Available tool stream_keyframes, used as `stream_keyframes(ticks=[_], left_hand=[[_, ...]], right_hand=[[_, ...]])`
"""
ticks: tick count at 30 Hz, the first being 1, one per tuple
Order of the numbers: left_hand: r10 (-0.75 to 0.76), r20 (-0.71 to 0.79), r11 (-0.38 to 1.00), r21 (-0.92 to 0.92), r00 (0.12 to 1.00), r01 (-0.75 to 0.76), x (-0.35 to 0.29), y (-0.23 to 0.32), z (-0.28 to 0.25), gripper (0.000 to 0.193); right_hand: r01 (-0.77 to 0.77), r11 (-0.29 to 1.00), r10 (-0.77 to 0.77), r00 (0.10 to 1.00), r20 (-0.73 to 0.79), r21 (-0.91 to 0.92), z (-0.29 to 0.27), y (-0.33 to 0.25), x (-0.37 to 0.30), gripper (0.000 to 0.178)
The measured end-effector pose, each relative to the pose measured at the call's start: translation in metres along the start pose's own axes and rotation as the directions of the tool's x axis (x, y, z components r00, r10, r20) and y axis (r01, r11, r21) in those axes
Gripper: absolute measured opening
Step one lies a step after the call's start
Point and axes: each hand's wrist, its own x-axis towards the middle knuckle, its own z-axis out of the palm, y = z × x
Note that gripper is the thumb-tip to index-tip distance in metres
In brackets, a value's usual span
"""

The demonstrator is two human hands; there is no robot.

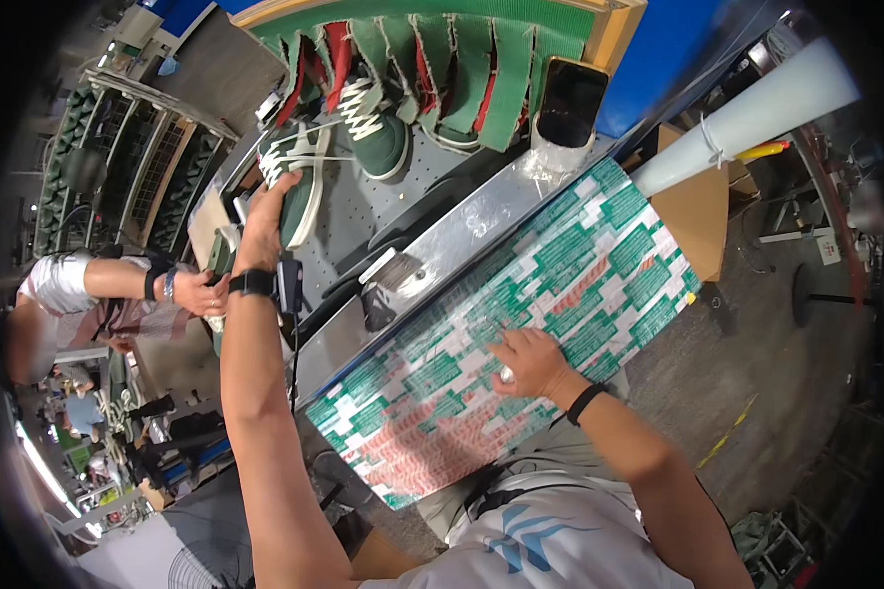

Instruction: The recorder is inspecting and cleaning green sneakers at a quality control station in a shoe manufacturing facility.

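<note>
My left hand [263, 221] reaches far forward, its fingers on a dark green shoe [306, 196] with white laces and a white sole edge. The shoe lies on a grey perforated surface [349, 216]. A second green laced shoe [378, 142] rests just to its right. My right hand [532, 363] is low over a table covered with green, white and red patterned sheeting [580, 294]. Its fingers are curled, and a small whitish thing shows at the fingertips, too small to name.
Green and red flaps [452, 79] hang at the far side above the shoes. A phone [570, 103] stands by the metal ledge [471, 221]. At right are a pale roll [756, 108] and a cardboard box [692, 216]. Another person's hand [201, 293] is close to my left forearm.
</note>
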Motion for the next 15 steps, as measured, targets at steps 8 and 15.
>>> stream_keyframes(ticks=[8, 15], left_hand=[[0.398, -0.061, 0.893, 0.256, 0.915, -0.371, -0.277, -0.044, 0.005, 0.083], [0.256, -0.396, 0.894, 0.443, 0.882, -0.060, -0.457, -0.216, 0.085, 0.098]], right_hand=[[-0.007, 0.999, 0.006, 1.000, 0.018, 0.045, 0.000, -0.004, -0.003, 0.045], [0.041, 0.996, -0.039, 0.999, -0.036, 0.080, 0.002, -0.008, -0.003, 0.047]])
